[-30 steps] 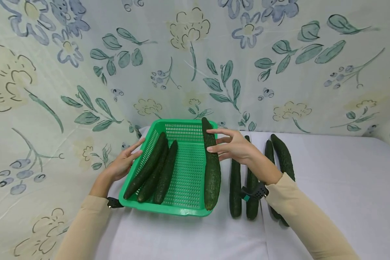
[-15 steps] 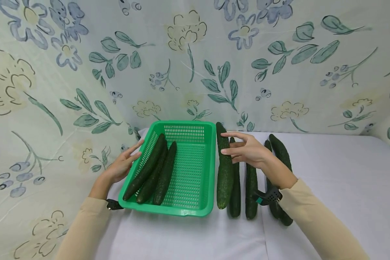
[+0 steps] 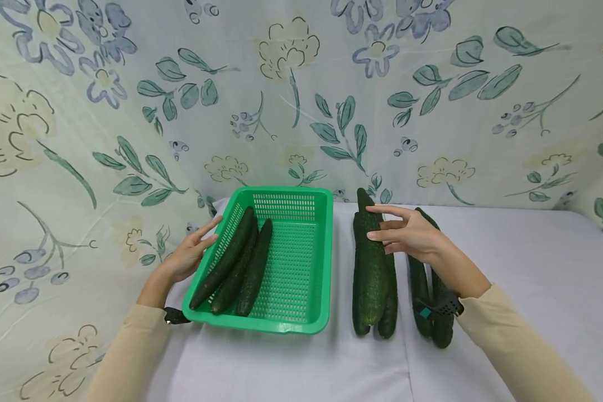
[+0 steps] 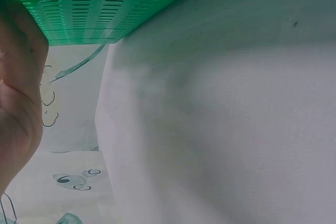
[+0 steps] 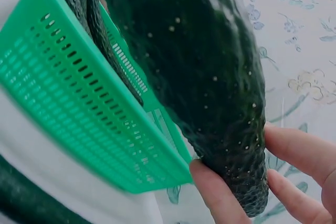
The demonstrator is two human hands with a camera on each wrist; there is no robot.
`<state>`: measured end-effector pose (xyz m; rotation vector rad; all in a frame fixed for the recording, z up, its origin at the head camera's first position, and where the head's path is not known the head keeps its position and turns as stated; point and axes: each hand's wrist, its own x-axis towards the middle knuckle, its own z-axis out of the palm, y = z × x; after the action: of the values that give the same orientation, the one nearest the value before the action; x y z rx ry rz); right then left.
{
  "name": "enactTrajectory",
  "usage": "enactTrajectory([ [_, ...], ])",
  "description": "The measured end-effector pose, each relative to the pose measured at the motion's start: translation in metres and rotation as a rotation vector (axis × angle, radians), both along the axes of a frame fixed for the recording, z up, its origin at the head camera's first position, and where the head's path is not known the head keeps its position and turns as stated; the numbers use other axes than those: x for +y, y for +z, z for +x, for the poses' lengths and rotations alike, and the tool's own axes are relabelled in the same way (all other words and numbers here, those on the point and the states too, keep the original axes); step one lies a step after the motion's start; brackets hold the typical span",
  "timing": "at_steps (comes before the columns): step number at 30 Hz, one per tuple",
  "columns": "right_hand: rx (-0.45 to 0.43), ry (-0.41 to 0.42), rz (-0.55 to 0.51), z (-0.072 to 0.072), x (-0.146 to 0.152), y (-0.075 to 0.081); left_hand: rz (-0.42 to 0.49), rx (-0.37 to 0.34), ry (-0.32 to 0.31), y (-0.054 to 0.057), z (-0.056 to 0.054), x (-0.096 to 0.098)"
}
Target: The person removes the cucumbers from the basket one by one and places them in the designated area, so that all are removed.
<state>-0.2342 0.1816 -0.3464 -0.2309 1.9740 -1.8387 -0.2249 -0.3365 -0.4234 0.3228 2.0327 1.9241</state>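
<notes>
My right hand [image 3: 409,231] pinches a large dark green cucumber [image 3: 373,279] near its narrow far end and holds it above two other cucumbers, partly covering them. In the right wrist view, the thumb and fingers sit on opposite sides of the held cucumber [image 5: 210,77], whose bumpy skin fills much of the picture. My left hand [image 3: 188,254] rests its fairly straight fingers against the left side of a green plastic basket [image 3: 328,268]. Three cucumbers [image 3: 253,268] lie along the basket's left side. The left wrist view shows part of that hand [image 4: 18,93] against the perforated basket wall [image 4: 100,9].
Right of the held cucumber, two more cucumbers [image 3: 438,312] lie side by side, partly hidden by the right wrist. A white cloth [image 3: 522,268] covers the table. Behind it hangs a flowered curtain [image 3: 291,111].
The right hand has carried the cucumber rightward, from above the basket's right rim, past it, to over the two cucumbers on the table. The left hand and basket stay nearly still.
</notes>
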Motion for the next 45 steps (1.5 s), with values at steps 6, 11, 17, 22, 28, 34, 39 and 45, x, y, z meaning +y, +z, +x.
enactTrajectory([
  [6,0.021,0.012,0.048,0.003,0.018,-0.002,-0.002,-0.005,0.004,0.000,0.000,0.000],
  [11,0.016,0.007,0.069,0.005,0.029,-0.003,-0.033,-0.002,0.015,0.001,-0.001,0.001],
  [17,0.017,0.014,0.057,0.005,0.044,-0.007,-0.040,0.000,0.021,0.001,-0.001,0.001],
  [22,0.020,0.003,0.101,0.003,0.058,-0.012,-0.023,-0.003,0.016,0.001,-0.001,0.001],
  [28,0.041,0.006,0.141,-0.001,0.077,-0.018,-0.036,0.001,0.019,0.000,-0.001,0.001],
  [34,0.058,-0.021,0.154,-0.003,0.094,-0.023,-0.026,0.005,0.005,0.000,-0.002,-0.001],
  [39,0.078,-0.020,0.189,-0.002,0.108,-0.026,-0.025,0.007,0.007,0.000,-0.002,-0.001],
  [45,0.127,0.003,0.243,-0.004,0.128,-0.031,-0.013,0.001,0.005,0.000,-0.001,-0.001],
])
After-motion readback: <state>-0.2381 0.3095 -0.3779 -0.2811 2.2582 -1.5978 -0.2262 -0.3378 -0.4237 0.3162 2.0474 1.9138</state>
